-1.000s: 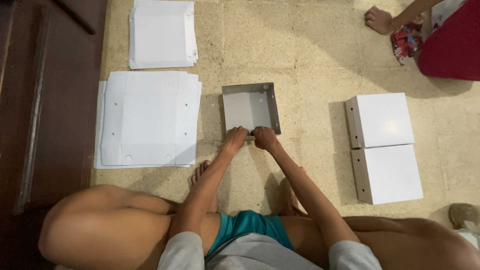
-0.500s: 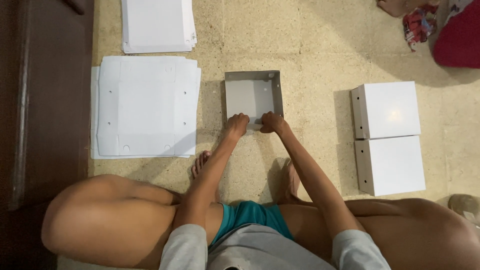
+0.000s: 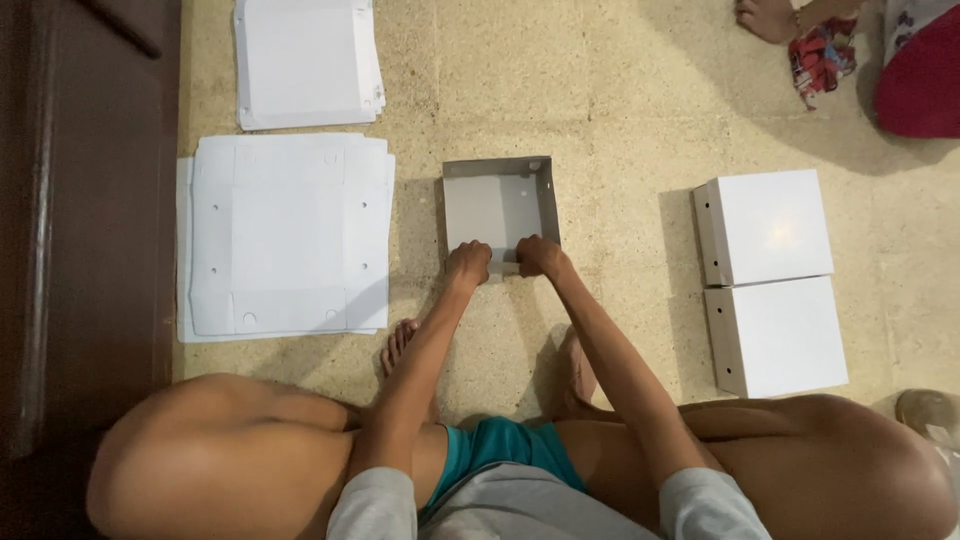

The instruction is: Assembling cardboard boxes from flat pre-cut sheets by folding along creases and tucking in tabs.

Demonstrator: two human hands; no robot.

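Note:
A grey cardboard box tray [image 3: 497,203] lies open on the floor in front of me, with its far and side walls standing. My left hand [image 3: 467,265] grips the left part of its near wall. My right hand [image 3: 540,256] grips the right part of that same wall. Both hands have their fingers curled over the near edge. The near wall itself is mostly hidden under my fingers.
A stack of flat white box blanks [image 3: 286,236] lies to the left, another stack [image 3: 306,62] beyond it. Two finished white boxes [image 3: 768,227] [image 3: 783,337] sit at the right. Dark wooden furniture [image 3: 85,220] runs along the left. Another person's foot [image 3: 765,18] shows at the top right.
The view has shifted a little. My hands stay on the tray's near wall and have pressed it more upright, with the fingers folding further over the edge.

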